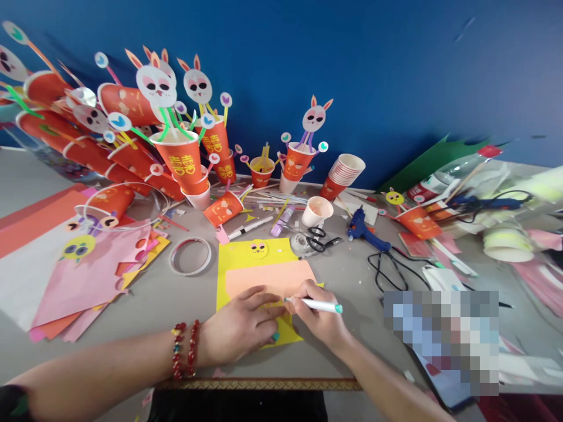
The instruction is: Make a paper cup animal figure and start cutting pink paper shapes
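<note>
The left hand [240,328] lies palm down, fingers extended, over the peach paper [272,276], with a small teal piece [275,337], possibly a cap, at its lower edge. The right hand [323,325], closed around the white marker [319,305], holds the tip just beside the left fingertips. Beyond the hands, the peach paper overlies the yellow sheet [278,251], a round face cutout [258,250] near its far edge

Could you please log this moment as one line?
left hand: resting over peach paper sheet; right hand: holding white teal-ended marker; beneath: yellow paper sheet
</note>
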Motion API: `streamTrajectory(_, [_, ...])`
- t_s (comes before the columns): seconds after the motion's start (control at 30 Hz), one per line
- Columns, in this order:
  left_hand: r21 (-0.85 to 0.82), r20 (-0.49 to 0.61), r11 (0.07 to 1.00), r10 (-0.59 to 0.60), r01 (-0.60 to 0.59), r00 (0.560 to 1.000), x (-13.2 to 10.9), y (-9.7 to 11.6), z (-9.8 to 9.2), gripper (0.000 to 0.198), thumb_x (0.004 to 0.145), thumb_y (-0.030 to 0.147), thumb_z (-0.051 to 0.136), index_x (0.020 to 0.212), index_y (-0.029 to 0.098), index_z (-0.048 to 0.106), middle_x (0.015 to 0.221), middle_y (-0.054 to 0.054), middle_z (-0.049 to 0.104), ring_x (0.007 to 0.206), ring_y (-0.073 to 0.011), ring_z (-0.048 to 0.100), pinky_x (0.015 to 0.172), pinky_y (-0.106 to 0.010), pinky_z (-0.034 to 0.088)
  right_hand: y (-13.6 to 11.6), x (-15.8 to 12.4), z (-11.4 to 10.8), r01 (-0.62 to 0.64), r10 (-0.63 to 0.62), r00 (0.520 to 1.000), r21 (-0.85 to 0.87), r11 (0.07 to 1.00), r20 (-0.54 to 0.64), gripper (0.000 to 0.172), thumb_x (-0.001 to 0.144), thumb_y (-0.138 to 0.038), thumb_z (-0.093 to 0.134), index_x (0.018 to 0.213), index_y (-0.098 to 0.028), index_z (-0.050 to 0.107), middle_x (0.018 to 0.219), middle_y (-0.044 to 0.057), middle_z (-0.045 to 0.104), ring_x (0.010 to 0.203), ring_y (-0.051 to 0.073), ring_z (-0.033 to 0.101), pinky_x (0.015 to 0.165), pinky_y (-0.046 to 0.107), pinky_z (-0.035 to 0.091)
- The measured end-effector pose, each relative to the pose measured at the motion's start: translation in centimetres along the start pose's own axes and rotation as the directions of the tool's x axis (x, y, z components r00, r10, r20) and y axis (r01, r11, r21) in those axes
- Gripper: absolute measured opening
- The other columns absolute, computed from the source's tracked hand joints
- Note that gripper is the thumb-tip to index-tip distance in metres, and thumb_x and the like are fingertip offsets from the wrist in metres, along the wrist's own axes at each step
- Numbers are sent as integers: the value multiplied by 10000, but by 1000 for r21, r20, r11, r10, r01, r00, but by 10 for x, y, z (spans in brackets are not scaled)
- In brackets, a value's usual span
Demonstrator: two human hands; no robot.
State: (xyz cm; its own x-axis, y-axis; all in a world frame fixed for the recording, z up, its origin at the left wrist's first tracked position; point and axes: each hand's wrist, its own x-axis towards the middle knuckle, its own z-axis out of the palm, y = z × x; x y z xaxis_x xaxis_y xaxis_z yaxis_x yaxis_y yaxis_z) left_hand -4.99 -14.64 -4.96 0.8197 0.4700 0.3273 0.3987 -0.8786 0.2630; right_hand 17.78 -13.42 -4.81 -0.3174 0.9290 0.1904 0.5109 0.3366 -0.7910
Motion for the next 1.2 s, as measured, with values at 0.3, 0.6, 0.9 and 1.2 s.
streamTrajectory(0.3, [10,0,1000,1,-1,1000,1,0,-1,142,962,306,536,931,209,635,1308,-14,635,1258,-204,494,1160,-425,305,0,0,0,0,0,1000,-19,1000,-7,230,881,-227,538,662,-228,468,564,-38,525,508,123,493,496,226,375])
streamTrajectory(0.6, [22,-6,1000,8,-8,1000,3,1,-3,167,960,321,539,908,204,646,1286,-26,650,1239,-208,512,1140,-429,339,0,0,0,-11,11,1000,-23,1000,3,229,888,-236,542,675,-232,459,540,-45,519,495,124,478,489,228,364])
streamTrajectory(0.9, [11,-10,1000,9,-9,1000,2,1,-3,174,974,310,511,917,207,639,1305,-10,641,1243,-210,516,1147,-428,331,0,1,-1,-6,6,1000,-20,1000,4,236,895,-230,530,673,-230,452,548,-49,504,489,119,467,492,230,354])
streamTrajectory(1.2, [18,-11,1000,11,-11,1000,1,0,-1,159,968,306,524,912,206,634,1330,-3,625,1248,-210,512,1149,-428,325,0,-1,-1,2,-2,1000,2,1000,-16,239,876,-200,533,659,-226,437,542,-54,470,495,116,459,505,230,344])
